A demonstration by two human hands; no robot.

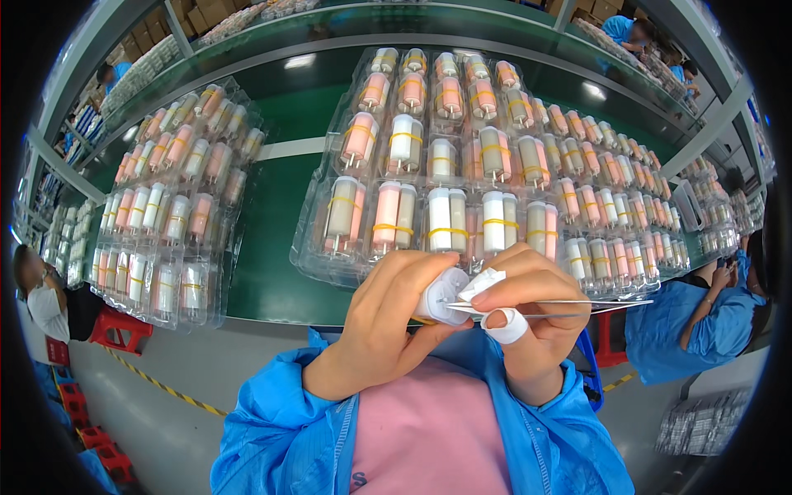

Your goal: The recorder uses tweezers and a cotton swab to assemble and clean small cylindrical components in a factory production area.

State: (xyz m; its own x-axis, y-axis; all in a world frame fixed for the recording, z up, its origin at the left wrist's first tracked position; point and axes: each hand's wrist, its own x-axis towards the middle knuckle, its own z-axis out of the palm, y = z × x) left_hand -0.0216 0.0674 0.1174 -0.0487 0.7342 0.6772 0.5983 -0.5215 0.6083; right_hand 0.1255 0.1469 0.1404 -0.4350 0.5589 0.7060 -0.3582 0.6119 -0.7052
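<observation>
In front of my chest, my left hand [375, 326] is closed around a white cylinder [445, 294], its flat end facing my right hand. A bit of yellow band shows at the cylinder's lower edge. My right hand [536, 330] pinches metal tweezers [606, 304], whose tips meet the cylinder's end face; exact contact cannot be made out. White tape [505, 327] wraps my right thumb, and a white wrapping [482, 285] covers the index fingertip. Just beyond my hands, a stack of clear plastic trays [318, 252] holds banded white, pink and grey cylinders [446, 221].
Another stack of filled trays [161, 293] stands on the left of the green table [280, 194], and more trays [627, 260] extend right. Seated people in blue [689, 330] and white [45, 301] work nearby. Red stools [120, 328] stand on the grey floor.
</observation>
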